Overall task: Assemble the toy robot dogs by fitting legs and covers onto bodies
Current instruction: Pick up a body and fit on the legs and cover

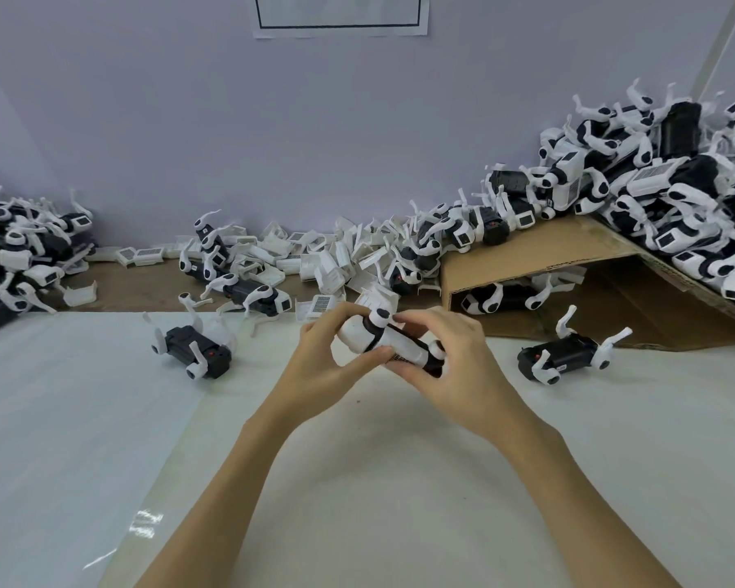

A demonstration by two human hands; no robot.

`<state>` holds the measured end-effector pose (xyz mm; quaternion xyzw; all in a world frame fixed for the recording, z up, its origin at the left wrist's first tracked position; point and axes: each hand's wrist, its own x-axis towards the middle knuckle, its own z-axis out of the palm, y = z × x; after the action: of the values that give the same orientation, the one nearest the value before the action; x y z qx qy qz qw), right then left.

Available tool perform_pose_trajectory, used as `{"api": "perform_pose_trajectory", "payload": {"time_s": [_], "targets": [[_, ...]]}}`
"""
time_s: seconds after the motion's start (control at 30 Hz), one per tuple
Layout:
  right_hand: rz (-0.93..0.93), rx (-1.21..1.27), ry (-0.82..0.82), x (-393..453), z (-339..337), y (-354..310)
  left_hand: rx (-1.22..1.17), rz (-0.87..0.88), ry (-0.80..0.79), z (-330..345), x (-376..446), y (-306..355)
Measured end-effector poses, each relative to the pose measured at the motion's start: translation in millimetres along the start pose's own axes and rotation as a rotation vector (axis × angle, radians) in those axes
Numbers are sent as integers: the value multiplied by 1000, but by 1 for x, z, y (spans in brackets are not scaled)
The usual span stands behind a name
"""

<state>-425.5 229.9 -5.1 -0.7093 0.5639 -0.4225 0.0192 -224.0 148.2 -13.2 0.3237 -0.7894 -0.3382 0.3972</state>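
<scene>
Hands are both wrapped around one toy robot dog (pixel 389 345), held just above the white surface (pixel 378 481) in the middle of the view. Left hand (pixel 332 367) grips the white cover end, thumb underneath and fingers (pixel 315 333) curled over the top; right hand (pixel 446 367) holds the black body end with its fingers bent around it, so neither hand is loose. On the surface to the left lies a black body with white legs (pixel 196 354), belly up, and another one (pixel 563 354) sits off to the right, both well apart from the hands. Behind them there's a heap of loose white covers (pixel 315 252) along the wall, a pile of finished dogs (pixel 675 193) on a tilted cardboard sheet (pixel 539 252) at right, and more dogs (pixel 13 252) stacked at far left.
</scene>
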Motion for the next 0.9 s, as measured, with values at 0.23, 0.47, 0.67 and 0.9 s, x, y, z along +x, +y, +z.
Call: {"api": "perform_pose_trajectory", "payload": {"time_s": [0.23,0.47,0.67,0.9], "targets": [[36,-98,-63,-1,0,12,107,50,20,1,-2,-5],[18,-98,-53,-1,0,14,99,-56,4,0,-2,-1],[46,-12,-93,-2,2,10,10,-37,-44,-3,-1,-3],[88,-4,-100,-3,1,17,-26,-118,-56,2,-2,0]]}}
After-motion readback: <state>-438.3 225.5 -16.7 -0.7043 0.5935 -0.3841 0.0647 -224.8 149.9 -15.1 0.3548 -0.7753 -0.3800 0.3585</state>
